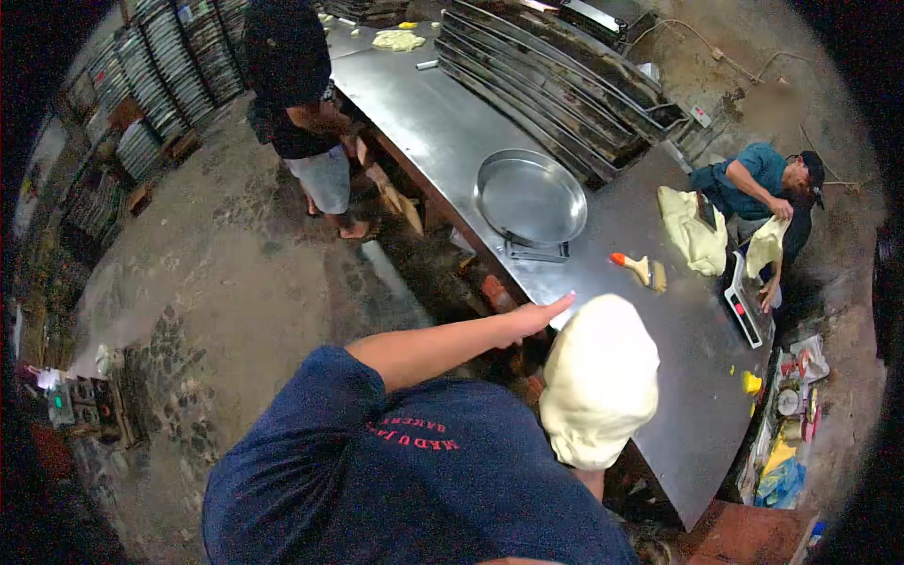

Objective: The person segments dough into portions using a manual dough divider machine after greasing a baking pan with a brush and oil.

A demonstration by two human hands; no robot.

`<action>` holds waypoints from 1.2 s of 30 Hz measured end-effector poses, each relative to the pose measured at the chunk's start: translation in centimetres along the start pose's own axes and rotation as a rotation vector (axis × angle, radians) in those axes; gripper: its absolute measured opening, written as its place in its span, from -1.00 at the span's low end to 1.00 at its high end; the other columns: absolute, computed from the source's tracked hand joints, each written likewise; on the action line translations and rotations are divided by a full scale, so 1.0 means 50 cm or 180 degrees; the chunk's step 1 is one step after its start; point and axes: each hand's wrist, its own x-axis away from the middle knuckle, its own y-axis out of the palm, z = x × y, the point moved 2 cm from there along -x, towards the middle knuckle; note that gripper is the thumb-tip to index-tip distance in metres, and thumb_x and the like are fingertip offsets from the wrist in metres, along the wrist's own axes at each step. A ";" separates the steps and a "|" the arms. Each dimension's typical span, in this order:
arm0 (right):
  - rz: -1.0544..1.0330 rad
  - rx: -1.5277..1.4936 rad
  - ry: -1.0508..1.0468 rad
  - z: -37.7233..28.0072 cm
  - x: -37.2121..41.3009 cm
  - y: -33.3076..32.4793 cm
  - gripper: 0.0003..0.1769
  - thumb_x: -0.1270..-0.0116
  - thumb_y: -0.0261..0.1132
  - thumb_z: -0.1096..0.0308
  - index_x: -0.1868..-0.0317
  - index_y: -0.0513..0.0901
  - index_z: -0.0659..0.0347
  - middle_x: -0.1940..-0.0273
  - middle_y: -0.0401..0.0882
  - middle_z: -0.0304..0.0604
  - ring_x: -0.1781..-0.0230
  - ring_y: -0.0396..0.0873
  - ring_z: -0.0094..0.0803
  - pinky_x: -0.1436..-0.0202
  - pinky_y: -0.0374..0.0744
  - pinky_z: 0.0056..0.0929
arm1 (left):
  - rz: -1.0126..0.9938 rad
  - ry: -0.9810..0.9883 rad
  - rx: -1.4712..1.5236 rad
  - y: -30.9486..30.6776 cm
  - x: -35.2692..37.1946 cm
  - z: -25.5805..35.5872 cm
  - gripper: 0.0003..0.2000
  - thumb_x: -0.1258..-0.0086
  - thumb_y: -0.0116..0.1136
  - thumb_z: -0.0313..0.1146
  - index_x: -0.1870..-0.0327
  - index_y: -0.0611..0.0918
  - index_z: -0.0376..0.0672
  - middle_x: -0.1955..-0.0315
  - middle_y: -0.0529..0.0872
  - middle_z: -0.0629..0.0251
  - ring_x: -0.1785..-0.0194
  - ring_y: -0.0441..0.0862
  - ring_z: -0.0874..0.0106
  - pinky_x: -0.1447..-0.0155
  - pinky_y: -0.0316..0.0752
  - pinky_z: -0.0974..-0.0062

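A large lump of pale dough [603,377] overlaps the near edge of the metal table [556,278]. A bit of my right arm shows under its lower end; the dough rests on that side and hides my right hand and fingers. Just left of the dough, my left hand [541,318] reaches across with its fingers stretched out and nothing in it. Beyond the dough lie a brush [642,271] with an orange-tipped handle and a round metal pan [530,198].
At the right, a co-worker [763,179] lifts a piece of dough [767,245] beside a larger dough sheet [692,231] and a white-handled tool [742,303]. Another person [292,94] stands at the table's left side. Stacked trays [556,85] line the far side.
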 end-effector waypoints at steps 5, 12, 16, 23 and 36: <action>-0.0190 0.0255 -0.0033 0.003 -0.015 0.129 -0.50 -0.45 -0.02 0.09 -0.30 0.35 0.14 -0.22 0.41 0.01 -0.24 0.38 -0.05 -0.28 0.38 -0.10 | -0.0201 0.0263 0.2270 0.001 0.133 0.056 -0.24 -0.33 -0.11 0.36 -0.13 0.56 -0.27 -0.01 0.64 0.17 -0.04 0.58 0.40 -0.18 0.41 0.39; -0.0167 0.0358 -0.0042 -0.012 -0.043 0.176 -0.50 -0.45 -0.01 0.09 -0.30 0.35 0.12 -0.22 0.40 0.01 -0.23 0.39 -0.05 -0.27 0.39 -0.10 | -0.1356 0.0554 0.2213 -0.137 0.174 0.073 -0.26 -0.46 -0.43 0.28 -0.34 0.36 -0.21 -0.26 0.46 0.23 -0.31 0.38 0.42 -0.27 0.38 0.37; -0.0047 0.0333 0.0033 -0.009 -0.085 0.134 -0.50 -0.44 -0.01 0.09 -0.31 0.35 0.11 -0.23 0.40 0.01 -0.23 0.39 -0.05 -0.27 0.39 -0.10 | -0.0632 0.1160 0.1113 -0.140 0.082 0.105 -0.23 -0.47 -0.50 0.27 -0.45 0.17 -0.21 -0.43 0.21 0.21 -0.49 0.08 0.34 -0.51 -0.05 0.38; -0.0301 0.0392 0.0250 -0.039 -0.292 0.159 -0.50 -0.44 0.00 0.09 -0.31 0.34 0.09 -0.23 0.40 0.02 -0.22 0.40 -0.04 -0.26 0.40 -0.10 | 0.0035 0.1362 0.1684 -0.134 0.019 0.258 -0.44 -0.46 -0.07 0.11 -0.15 0.52 -0.26 0.03 0.67 0.21 0.03 0.64 0.46 -0.03 0.56 0.46; -0.0389 0.0416 0.0643 0.006 -0.426 0.244 -0.49 -0.42 0.02 0.09 -0.32 0.34 0.04 -0.23 0.40 0.02 -0.20 0.41 -0.03 -0.24 0.41 -0.09 | -0.0287 0.0695 0.1765 -0.262 -0.158 0.276 -0.19 -0.40 -0.34 0.35 -0.27 0.39 -0.30 -0.20 0.50 0.17 -0.25 0.44 0.30 -0.39 0.22 0.26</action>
